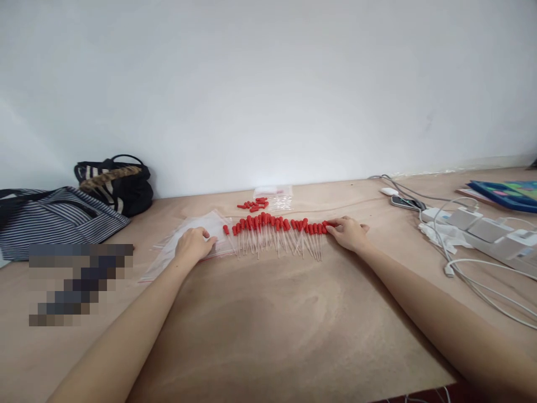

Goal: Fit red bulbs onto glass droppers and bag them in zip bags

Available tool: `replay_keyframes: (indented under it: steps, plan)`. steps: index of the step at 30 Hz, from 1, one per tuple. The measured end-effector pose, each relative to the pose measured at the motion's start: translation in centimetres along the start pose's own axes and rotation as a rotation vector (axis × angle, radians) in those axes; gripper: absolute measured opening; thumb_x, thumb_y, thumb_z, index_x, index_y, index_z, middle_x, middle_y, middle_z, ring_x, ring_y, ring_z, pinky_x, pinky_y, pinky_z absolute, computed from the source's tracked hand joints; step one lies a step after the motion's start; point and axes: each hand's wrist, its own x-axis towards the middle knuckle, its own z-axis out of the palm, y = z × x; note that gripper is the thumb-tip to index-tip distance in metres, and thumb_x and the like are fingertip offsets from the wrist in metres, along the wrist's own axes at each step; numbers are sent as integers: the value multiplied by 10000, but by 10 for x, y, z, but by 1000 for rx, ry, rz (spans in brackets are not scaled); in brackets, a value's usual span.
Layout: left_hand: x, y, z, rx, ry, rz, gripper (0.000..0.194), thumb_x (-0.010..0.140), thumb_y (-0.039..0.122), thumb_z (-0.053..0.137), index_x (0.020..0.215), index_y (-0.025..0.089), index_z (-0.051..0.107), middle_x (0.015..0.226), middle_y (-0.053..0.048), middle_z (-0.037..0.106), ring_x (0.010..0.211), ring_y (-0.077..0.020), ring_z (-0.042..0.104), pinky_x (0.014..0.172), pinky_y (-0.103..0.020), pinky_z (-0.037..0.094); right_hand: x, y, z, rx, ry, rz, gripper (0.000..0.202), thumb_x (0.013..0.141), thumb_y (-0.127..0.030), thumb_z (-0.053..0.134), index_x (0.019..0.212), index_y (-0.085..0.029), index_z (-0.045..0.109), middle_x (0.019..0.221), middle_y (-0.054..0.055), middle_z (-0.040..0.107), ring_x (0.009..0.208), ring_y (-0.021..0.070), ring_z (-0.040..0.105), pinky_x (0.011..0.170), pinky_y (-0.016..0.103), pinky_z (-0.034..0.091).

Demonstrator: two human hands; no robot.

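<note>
Across the middle of the wooden table (268,313) lies a row of thin clear droppers with red rubber caps (272,221), their tips toward me. My left hand (195,245) rests on clear plastic bags (168,254) at the row's left end, fingers apart and holding nothing. At the right end, the fingertips of my right hand (347,232) are pressed together at the last red caps; the fingers partly hide what they touch. Behind the row is a small pile of loose red caps (254,205). Beside that pile sits a small clear bag with thin clear pieces (279,200).
A striped bag (62,218) and a black bag (121,187) stand at the left. On the right are a power strip with white chargers (482,229), cables, a crumpled tissue (444,238), a dark device (405,202) and a blue folder (507,196). A pixelated patch covers something at left.
</note>
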Motion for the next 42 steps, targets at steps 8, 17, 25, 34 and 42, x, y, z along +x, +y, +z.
replay_keyframes:
  steps: [8,17,25,34,42]
  plan:
    - [2,-5,-6,85,-15,-77,346,738,388,526,961,130,590,1007,-157,604,912,-295,576,723,-339,437,1,-1,-1,10,-15,33,276,775,-408,461,918,-281,660,950,44,631,874,218,552,811,420,267]
    - [10,-18,-5,99,-104,-107,266,717,234,544,936,99,610,975,-175,632,905,-306,586,687,-332,441,4,2,1,179,-41,140,174,747,-253,506,823,-248,663,834,18,683,846,209,590,792,376,334]
    - [8,-21,-13,54,-123,-70,213,672,254,577,799,93,635,857,-141,663,811,-271,598,604,-288,419,5,5,4,284,-5,178,164,715,-231,537,821,-205,659,779,27,687,724,160,618,683,274,428]
    - [-12,18,-32,-26,-10,149,193,774,242,460,865,164,612,909,-71,653,851,-216,597,684,-262,416,4,6,4,383,11,180,213,677,-209,543,851,-167,658,766,44,686,662,134,621,564,203,449]
    - [-22,30,-17,-23,-98,133,172,747,207,479,850,151,604,883,-111,655,866,-276,596,680,-309,411,7,9,7,341,-12,143,192,677,-199,538,816,-196,669,775,31,687,681,140,615,647,240,449]
